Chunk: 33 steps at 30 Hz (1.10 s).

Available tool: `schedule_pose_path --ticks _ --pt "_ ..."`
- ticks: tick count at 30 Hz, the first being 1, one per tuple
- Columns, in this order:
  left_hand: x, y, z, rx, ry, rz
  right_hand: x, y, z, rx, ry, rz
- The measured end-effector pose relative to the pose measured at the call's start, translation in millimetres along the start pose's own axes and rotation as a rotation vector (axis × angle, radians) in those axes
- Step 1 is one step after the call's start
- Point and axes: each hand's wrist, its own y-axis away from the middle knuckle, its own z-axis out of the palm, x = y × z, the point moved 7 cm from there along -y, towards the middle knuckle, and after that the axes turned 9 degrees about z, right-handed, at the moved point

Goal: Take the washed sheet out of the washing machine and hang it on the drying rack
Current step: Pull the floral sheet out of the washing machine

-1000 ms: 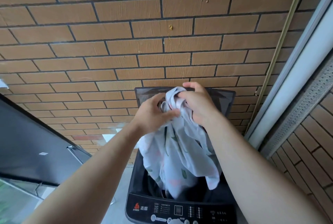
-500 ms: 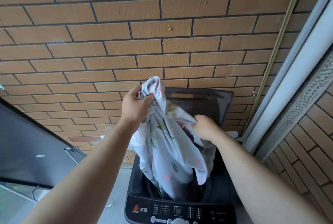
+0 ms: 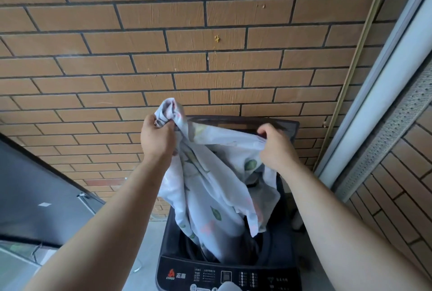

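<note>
- Head view: nearest, the washing machine (image 3: 177, 274) is seen at the bottom edge, control panel foremost.
- The floral sheet (image 3: 210, 185) is held up above the open drum, its lower end hanging inside.
- A bunched corner is gripped by the left hand (image 3: 157, 137); an edge is pinched by the right hand (image 3: 275, 148).
- Beyond, a brick wall (image 3: 187, 68) is seen.

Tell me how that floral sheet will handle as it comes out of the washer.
Floppy: the sheet sags in folds between the left hand and right hand. Probably heavy-ish, being just washed; its lower end hangs into the washing machine.
</note>
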Motion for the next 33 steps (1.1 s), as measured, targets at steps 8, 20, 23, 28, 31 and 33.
schedule_pose_path --ticks 8,20,23,28,31,33 --pt "-11.5 1.6 -3.3 0.073 0.033 -0.076 60.7 0.0 43.6 -0.105 -0.178 0.273" --pt "-12.9 11.3 -4.8 0.05 0.11 -0.116 58.8 44.6 135.5 -0.642 -0.058 0.174" --pt "-12.7 12.3 -9.1 0.049 0.101 -0.113 72.7 46.0 140.7 -0.527 0.01 0.204" --pt "-12.5 13.0 -16.2 0.054 0.059 -0.091 82.2 40.7 141.8 -0.343 0.108 0.243" --pt "-10.7 12.1 -19.7 0.059 0.026 -0.073 67.1 32.9 122.8 -0.289 0.013 0.221" --pt "-9.2 11.7 -21.1 0.055 -0.008 -0.053 44.9 24.3 93.9 -0.206 -0.056 0.156"
